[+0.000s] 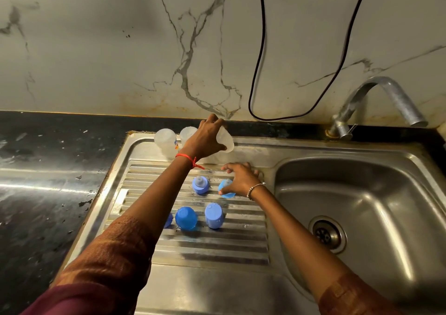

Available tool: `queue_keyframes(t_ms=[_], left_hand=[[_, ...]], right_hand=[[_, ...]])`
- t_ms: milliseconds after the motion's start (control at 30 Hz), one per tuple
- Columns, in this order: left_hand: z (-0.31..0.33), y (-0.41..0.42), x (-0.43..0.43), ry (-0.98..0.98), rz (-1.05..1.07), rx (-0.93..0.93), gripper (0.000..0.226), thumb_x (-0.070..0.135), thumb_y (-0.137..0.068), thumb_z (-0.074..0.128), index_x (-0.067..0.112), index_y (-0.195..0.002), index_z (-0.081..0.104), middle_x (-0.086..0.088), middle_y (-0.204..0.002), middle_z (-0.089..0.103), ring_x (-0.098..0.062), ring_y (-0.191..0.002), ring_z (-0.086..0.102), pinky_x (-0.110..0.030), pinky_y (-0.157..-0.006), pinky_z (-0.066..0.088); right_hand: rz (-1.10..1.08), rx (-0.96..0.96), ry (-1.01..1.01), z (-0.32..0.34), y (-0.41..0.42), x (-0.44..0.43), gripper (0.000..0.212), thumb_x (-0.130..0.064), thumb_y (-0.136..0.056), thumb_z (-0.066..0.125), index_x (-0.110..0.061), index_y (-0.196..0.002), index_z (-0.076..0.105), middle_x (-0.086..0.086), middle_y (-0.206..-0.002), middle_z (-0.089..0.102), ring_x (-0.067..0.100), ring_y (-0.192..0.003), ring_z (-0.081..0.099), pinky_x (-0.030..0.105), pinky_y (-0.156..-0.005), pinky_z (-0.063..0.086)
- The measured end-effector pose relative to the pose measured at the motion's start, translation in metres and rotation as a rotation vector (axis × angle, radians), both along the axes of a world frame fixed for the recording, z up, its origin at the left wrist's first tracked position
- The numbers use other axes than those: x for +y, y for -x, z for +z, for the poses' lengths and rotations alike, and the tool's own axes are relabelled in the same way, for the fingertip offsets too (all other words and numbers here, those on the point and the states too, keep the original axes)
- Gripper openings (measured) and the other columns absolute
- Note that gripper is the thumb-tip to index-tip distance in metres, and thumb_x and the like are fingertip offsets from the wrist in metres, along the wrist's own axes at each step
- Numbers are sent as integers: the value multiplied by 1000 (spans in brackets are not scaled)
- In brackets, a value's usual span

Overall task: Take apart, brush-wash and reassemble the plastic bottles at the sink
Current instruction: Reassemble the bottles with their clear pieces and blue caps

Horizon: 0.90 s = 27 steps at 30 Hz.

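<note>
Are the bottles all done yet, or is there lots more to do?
Not done yet. The pieces lie apart on the drainboard, so taking apart looks finished, washing probably too. In hand: the left hand grips a clear bottle and the right hand holds a blue teat ring, likely to join them. Left: two clear bottles at the back, another teat ring and the blue caps wait unassembled.

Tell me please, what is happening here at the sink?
A person seems to be reassembling bottles on the drainboard. The left hand holds a clear bottle body, tilted. The right hand grips a blue nipple ring. Two more clear bodies, another ring and blue caps stand nearby.
</note>
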<state>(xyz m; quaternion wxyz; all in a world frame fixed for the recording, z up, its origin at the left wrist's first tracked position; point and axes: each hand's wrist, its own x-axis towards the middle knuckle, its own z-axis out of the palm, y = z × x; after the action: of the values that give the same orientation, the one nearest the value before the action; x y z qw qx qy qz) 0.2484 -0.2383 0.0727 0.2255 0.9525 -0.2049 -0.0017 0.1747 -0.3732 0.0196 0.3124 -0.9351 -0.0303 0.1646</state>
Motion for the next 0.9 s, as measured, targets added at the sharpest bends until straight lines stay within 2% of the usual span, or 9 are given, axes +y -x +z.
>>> queue_keyframes(t_ms=[233, 333, 467, 567, 667, 733, 800, 900], left_hand=[[6, 0, 13, 145, 54, -73, 60, 14, -71, 81, 0, -121, 52, -18, -131, 42, -34, -115, 46, -38, -95, 43], [5, 1, 20, 177, 85, -75, 61, 17, -71, 81, 1, -122, 51, -17, -129, 43, -33, -113, 46, -38, -94, 44], [6, 5, 21, 198, 120, -82, 60, 20, -74, 79, 2, -123, 50, -16, -129, 45, -31, -114, 46, -35, -95, 43], [14, 9, 14, 249, 163, -78, 59, 19, -75, 78, 2, -124, 49, -17, -127, 48, -30, -113, 46, -28, -89, 40], [26, 9, 1, 324, 209, -94, 56, 21, -72, 80, 1, -117, 53, -16, -118, 54, -29, -107, 50, -24, -80, 38], [36, 11, -13, 380, 213, -75, 55, 24, -72, 81, 2, -115, 54, -15, -113, 57, -27, -103, 53, -28, -78, 43], [47, 13, -31, 426, 223, -39, 56, 31, -72, 80, 3, -113, 55, -13, -107, 59, -27, -97, 57, -35, -77, 51], [66, 20, -63, 455, 247, -4, 53, 39, -73, 78, 0, -102, 59, -12, -92, 61, -31, -81, 64, -43, -67, 56]], right_hand=[[179, -161, 261, 3, -6, 40, 60, -47, -72, 73, -24, -125, 53, 1, -129, 55, 22, -133, 26, 51, -107, 11], [269, -181, 368, 5, -9, 54, 57, -47, -75, 70, -20, -123, 55, 5, -130, 53, 24, -133, 27, 52, -107, 13], [310, -218, 366, 7, -11, 60, 45, -41, -79, 68, -16, -115, 59, 9, -126, 53, 23, -129, 31, 46, -103, 19], [224, -193, 178, 18, -6, 44, 45, -35, -75, 72, -11, -112, 60, 9, -118, 57, 24, -121, 38, 36, -92, 27], [28, -112, -220, 40, 1, 7, 38, -15, -69, 78, -2, -101, 63, 13, -98, 64, 24, -94, 56, 29, -77, 43], [-97, -54, -439, 60, 9, -28, 37, -3, -70, 76, -3, -105, 64, 5, -85, 63, 16, -76, 58, 24, -64, 50], [-175, -14, -580, 77, 16, -67, 36, 6, -75, 69, -3, -110, 61, 1, -79, 60, 13, -67, 59, 18, -54, 54], [-323, 16, -784, 97, 27, -124, 22, 14, -80, 59, -2, -94, 61, 11, -79, 60, 20, -67, 60, 26, -55, 57]])
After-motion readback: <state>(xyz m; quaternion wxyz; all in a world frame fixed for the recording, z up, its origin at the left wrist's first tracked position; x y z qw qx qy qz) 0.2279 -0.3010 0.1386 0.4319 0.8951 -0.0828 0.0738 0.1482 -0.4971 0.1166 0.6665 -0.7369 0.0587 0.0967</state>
